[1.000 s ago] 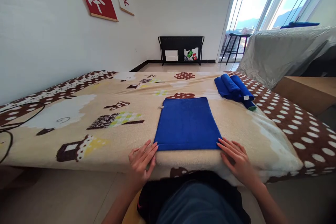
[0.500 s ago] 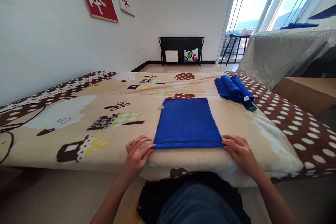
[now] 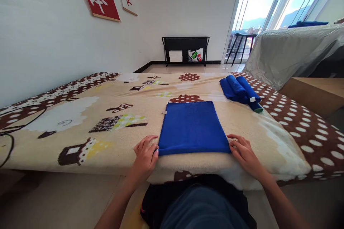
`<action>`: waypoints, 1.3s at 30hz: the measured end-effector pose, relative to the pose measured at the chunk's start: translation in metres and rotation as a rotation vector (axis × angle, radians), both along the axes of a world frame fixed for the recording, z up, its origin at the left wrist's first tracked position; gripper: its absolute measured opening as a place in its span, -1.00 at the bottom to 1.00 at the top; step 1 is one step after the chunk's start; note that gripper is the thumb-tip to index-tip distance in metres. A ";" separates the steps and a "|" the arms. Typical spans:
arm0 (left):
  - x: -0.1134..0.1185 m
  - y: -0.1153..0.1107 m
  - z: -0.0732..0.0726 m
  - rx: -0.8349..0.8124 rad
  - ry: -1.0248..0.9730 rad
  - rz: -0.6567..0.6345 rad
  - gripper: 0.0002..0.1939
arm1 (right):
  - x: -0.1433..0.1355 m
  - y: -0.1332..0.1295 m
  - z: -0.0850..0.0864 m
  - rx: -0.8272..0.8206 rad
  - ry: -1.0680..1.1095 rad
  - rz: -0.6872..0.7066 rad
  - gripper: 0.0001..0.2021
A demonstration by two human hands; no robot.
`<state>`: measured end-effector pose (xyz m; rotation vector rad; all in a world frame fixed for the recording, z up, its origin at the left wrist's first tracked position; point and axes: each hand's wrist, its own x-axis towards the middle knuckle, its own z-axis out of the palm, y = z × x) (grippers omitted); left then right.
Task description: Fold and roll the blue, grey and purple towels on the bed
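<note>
A blue towel (image 3: pixel 192 125) lies flat on the bed, its near edge turned over into a narrow fold. My left hand (image 3: pixel 146 154) pinches the near left corner of that fold. At the near right corner, my right hand (image 3: pixel 243 154) has its thumb and fingers closed on the same edge. A small white tag (image 3: pixel 164 112) sticks out from the towel's left side. Beyond my right hand lie several rolled blue towels (image 3: pixel 239 91), one with a white label and a green end.
The bed has a cream blanket (image 3: pixel 107 93) with brown polka-dot borders. A black cable (image 3: pixel 12 146) lies at the left. A cardboard box (image 3: pixel 314 94) and a plastic-covered piece of furniture (image 3: pixel 292 50) stand at the right. A black rack (image 3: pixel 185 48) is against the far wall.
The fold at the towel's near edge has become thicker and rounder. My left hand's fingers have curled in closer at the corner, and my right hand has shifted slightly.
</note>
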<state>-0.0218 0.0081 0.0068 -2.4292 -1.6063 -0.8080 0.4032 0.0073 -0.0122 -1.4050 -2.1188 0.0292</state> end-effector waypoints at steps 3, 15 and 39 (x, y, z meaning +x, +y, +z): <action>0.026 0.004 -0.004 0.143 -0.022 0.231 -0.88 | -0.032 0.006 -0.005 0.167 -0.075 -0.289 -0.87; 0.084 0.005 -0.027 0.281 0.106 -0.274 -0.56 | -0.100 -0.011 -0.018 0.263 -0.094 0.093 -0.57; 0.016 0.004 -0.015 0.076 0.188 -0.107 -0.52 | -0.027 -0.003 -0.015 0.162 -0.234 -0.038 -0.50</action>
